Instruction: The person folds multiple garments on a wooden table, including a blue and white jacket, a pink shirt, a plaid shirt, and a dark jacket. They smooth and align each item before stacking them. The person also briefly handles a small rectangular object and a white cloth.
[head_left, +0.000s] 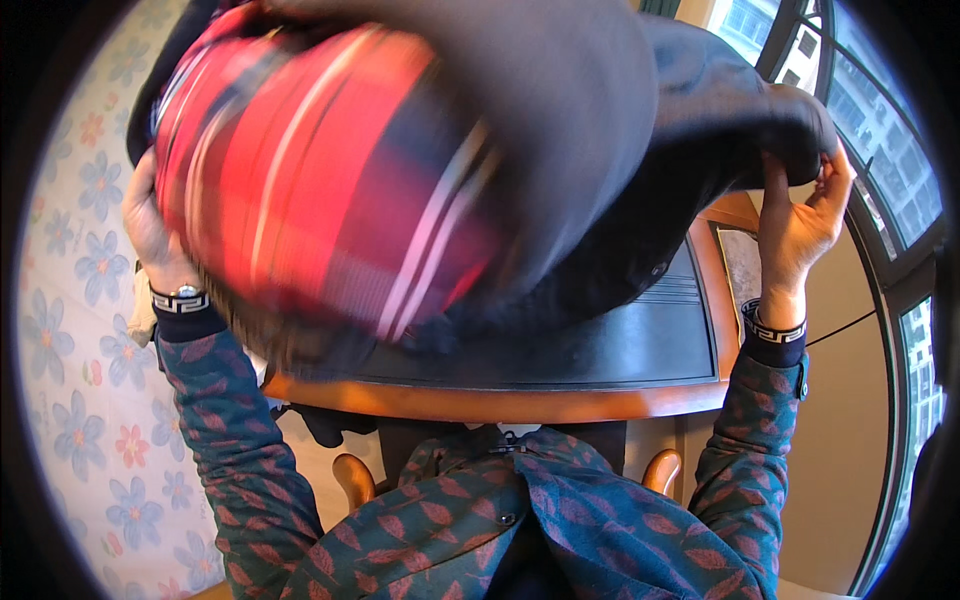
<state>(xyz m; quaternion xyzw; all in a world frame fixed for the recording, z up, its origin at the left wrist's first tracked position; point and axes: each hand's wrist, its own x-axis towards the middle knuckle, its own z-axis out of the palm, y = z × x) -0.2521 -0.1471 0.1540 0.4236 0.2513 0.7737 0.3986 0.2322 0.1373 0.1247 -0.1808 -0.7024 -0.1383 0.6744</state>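
Note:
A dark jacket (577, 150) with a red plaid lining (315, 180) is held up in the air in front of me, blurred by motion. My right hand (802, 210) pinches its dark edge at the right, thumb against fingers. At the left, my left hand (157, 225) grips the garment beside the plaid; its fingertips are hidden behind the cloth. A small round snap or button (658, 268) shows on the jacket's dark lower side. Beneath the garment lies the desk's dark inset top (570, 352), partly covered from view.
The desk's wooden edge (487, 399) curves in front of me. Chair armrests (354, 480) stand at both sides of my body. Floral wallpaper (97, 262) is close on the left, and a dark-framed window (877, 97) on the right. A picture-like panel (739, 262) lies near the desk's right edge.

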